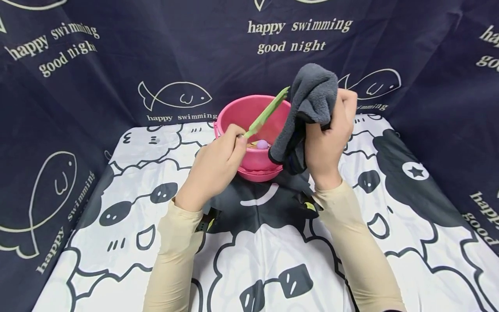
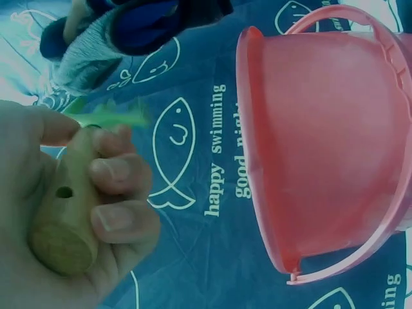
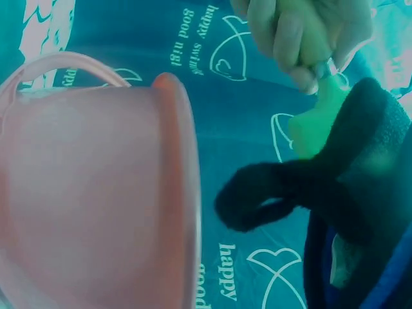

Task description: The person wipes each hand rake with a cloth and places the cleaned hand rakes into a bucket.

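My left hand (image 1: 218, 162) grips a small green garden tool (image 1: 267, 117) by its wooden handle (image 2: 67, 193). The flat green head points up and to the right, its toothed tip right beside the cloth in the head view. My right hand (image 1: 333, 134) holds a bunched dark grey fleece cloth (image 1: 313, 93) with black edging, thumb and fingers closed on it. Part of the cloth hangs down over the right side of a pink bucket (image 1: 249, 104). Inside the bucket, a purple ball (image 1: 262, 144) shows behind the left hand; other contents are mostly hidden.
The bucket stands at the back of a table covered with a cartoon-print cloth (image 1: 156, 277). Close behind and at both sides hangs a dark blue fabric (image 1: 218, 52) with fish drawings. The bucket's pink handle (image 2: 380, 238) hangs down outside its rim.
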Available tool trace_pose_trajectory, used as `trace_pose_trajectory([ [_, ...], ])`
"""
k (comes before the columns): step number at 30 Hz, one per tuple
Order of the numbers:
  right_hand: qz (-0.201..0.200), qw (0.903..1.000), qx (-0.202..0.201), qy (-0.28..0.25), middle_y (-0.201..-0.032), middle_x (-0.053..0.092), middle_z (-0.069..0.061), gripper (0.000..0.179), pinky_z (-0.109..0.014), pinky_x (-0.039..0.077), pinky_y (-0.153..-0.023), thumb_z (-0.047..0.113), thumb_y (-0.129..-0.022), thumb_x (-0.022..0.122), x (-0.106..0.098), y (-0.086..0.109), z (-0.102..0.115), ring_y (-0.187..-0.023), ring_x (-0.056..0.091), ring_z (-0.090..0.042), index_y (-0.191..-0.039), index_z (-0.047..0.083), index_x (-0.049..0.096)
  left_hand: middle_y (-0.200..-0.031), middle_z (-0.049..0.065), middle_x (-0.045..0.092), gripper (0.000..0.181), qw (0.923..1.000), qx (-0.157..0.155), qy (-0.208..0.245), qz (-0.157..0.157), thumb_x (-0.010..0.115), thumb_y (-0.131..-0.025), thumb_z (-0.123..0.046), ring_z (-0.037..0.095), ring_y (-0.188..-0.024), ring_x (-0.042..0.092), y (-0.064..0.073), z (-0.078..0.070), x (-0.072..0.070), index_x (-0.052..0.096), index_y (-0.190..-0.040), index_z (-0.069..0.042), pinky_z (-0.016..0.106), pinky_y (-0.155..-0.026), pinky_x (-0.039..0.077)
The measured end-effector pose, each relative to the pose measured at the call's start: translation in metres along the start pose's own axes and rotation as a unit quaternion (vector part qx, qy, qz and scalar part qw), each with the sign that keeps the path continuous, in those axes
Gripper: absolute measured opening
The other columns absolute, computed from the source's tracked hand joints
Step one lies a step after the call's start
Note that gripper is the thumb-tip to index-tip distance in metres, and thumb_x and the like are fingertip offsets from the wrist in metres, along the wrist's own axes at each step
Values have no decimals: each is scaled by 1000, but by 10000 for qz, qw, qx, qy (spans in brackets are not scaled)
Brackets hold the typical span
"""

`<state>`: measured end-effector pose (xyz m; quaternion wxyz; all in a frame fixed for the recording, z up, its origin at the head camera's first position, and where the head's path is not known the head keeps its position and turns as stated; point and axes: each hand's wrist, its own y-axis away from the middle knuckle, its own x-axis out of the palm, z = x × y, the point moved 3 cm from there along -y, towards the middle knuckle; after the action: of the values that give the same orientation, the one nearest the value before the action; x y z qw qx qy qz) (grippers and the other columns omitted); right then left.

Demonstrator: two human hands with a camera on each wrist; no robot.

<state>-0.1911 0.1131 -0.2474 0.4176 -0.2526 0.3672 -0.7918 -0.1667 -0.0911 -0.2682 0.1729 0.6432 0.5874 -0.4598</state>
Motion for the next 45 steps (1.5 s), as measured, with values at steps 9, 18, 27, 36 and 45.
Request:
trace_pose_trajectory([
  [9, 16, 9986, -460, -259, -102, 50, 12, 33, -27, 37, -92, 26, -89, 67, -3, 8, 12, -101, 49, -9, -93, -6, 71, -102, 9, 59, 33, 9949, 509, -408, -769, 56, -103, -28, 27, -71, 59, 0, -1, -2, 51, -129, -8, 42, -68, 53],
  [18, 806, 9851, -1490, -306, -100, 56, -26, 20, -33, 45, -92, 18, -88, 69, 11, 41, 21, -95, 56, -37, -96, 0, 74, -90, 4, 60, 27, 9897, 755, -614, -1050, 59, -99, -20, 26, -64, 56, 1, -9, 0, 55, -125, -11, 43, -59, 49],
  [27, 1363, 9792, -1372, 617, -107, 58, -21, 20, -40, 47, -92, 19, -90, 71, 16, 47, 18, -102, 60, -32, -106, 7, 75, -80, 1, 53, 23, 9848, 1059, -704, -1183, 63, -86, -6, 19, -56, 48, 3, -13, 1, 53, -106, -9, 34, -50, 38],
  [36, 1193, 9839, -1177, 624, -107, 57, -22, 21, -36, 48, -90, 20, -92, 68, 15, 42, 14, -97, 60, -31, -104, 5, 75, -82, 0, 50, 35, 9829, 1202, -674, -1222, 59, -87, -8, 19, -53, 40, 3, -16, 3, 57, -121, -11, 33, -48, 36],
  [45, 687, 9920, -904, 551, -105, 55, -26, 27, -29, 42, -88, 26, -92, 67, 7, 29, 6, -95, 55, -33, -102, 3, 74, -101, -1, 68, 28, 9815, 1250, -781, -1225, 60, -96, -21, 19, -55, 51, 2, -18, 4, 59, -122, -14, 35, -49, 44],
])
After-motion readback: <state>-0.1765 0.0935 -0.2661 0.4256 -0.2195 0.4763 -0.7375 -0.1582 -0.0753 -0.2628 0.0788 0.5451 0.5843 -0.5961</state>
